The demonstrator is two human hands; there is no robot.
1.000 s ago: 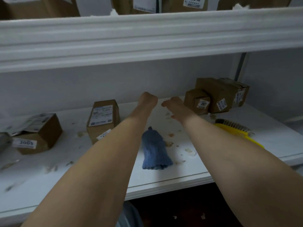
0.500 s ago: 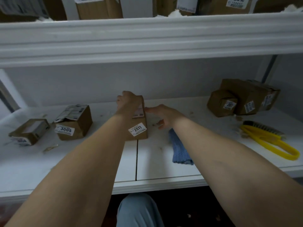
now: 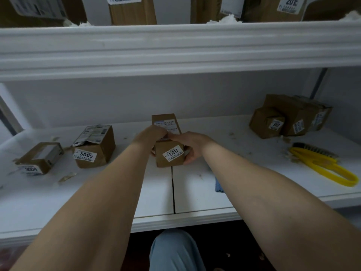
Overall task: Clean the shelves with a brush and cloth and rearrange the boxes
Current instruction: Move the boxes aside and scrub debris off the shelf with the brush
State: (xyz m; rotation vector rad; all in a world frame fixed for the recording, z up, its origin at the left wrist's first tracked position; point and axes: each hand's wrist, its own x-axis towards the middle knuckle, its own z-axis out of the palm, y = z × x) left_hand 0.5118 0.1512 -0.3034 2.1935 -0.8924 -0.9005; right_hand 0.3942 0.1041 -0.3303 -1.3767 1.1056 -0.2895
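We take this for a parcel storeroom: white shelves (image 3: 244,173) span the frame, and along them sit brown cardboard boxes with shipping labels and numbered stickers, the 3005 box (image 3: 93,151) at centre left, the 2011 box (image 3: 172,154) mid-frame, more boxes (image 3: 132,12) along the top edge.

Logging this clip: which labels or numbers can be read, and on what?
"2011": centre box, gripped by left hand and right hand.
"3005": torn box left of it.
"3004": small box, far left.
"2007": front box at right.
"201", last digit unclear: upper-shelf box.
Shipping labels, other stickers: too blurred.
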